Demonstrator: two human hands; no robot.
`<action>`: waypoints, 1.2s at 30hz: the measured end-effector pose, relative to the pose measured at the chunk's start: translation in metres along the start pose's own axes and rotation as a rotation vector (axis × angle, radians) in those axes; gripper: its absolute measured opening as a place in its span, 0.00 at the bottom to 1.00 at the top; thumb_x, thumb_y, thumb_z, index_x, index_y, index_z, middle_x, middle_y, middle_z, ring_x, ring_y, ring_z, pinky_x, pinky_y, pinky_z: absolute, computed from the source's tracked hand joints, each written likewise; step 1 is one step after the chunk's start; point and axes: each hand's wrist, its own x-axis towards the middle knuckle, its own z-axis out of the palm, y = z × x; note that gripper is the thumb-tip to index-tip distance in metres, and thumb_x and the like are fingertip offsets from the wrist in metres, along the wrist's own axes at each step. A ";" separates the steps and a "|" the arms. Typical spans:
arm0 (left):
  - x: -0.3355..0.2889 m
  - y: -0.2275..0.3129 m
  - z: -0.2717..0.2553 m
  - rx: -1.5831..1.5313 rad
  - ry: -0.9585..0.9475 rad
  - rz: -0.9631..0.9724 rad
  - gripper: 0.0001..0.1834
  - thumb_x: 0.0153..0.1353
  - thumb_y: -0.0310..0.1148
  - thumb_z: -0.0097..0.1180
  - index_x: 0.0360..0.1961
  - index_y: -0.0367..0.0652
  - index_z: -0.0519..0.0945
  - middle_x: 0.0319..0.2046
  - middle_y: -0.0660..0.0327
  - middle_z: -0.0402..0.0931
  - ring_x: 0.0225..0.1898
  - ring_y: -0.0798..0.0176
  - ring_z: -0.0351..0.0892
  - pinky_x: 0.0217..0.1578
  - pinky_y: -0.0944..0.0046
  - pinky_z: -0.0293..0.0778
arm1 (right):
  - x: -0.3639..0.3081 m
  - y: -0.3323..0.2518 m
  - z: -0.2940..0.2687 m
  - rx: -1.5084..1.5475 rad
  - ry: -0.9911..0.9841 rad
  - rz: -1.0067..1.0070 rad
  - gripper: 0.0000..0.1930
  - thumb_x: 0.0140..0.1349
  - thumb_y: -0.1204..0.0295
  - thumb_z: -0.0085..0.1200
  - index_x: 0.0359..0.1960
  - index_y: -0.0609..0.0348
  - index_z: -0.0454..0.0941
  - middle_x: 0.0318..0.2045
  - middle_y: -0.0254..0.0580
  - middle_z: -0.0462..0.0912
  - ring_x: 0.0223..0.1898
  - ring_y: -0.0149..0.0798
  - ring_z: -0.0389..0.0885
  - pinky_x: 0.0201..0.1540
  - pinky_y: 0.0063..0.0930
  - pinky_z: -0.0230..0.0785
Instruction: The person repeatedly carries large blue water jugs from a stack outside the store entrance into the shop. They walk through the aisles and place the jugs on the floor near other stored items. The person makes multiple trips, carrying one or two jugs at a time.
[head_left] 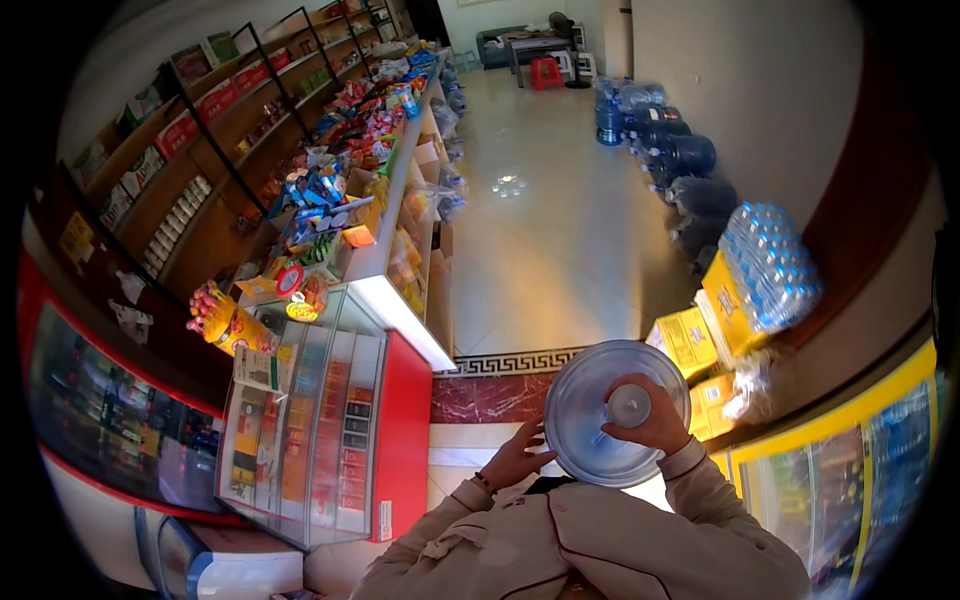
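A large clear water-cooler jug is upright right in front of my body, seen from above with its capped neck at the top. My right hand is wrapped around the neck just below the pale cap. At the jug's left side is my left hand, its fingers apart and stretched toward the curved wall. Its fingertips are at or close to the plastic; whether they press on it I cannot tell. The jug's underside is hidden.
A glass display case with a red side stands at left, before a long counter heaped with packaged snacks. To the right are yellow cartons, shrink-wrapped bottles and a yellow-framed fridge. Several blue water jugs line the wall.
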 end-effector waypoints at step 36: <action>0.759 0.161 -0.472 -0.052 0.105 -0.043 0.24 0.60 0.37 0.57 0.55 0.38 0.70 0.51 0.56 0.74 0.52 0.63 0.73 0.52 0.62 0.69 | 0.866 0.373 -0.137 -0.088 -0.330 0.050 0.27 0.42 0.67 0.68 0.45 0.57 0.71 0.40 0.47 0.78 0.42 0.47 0.78 0.44 0.33 0.70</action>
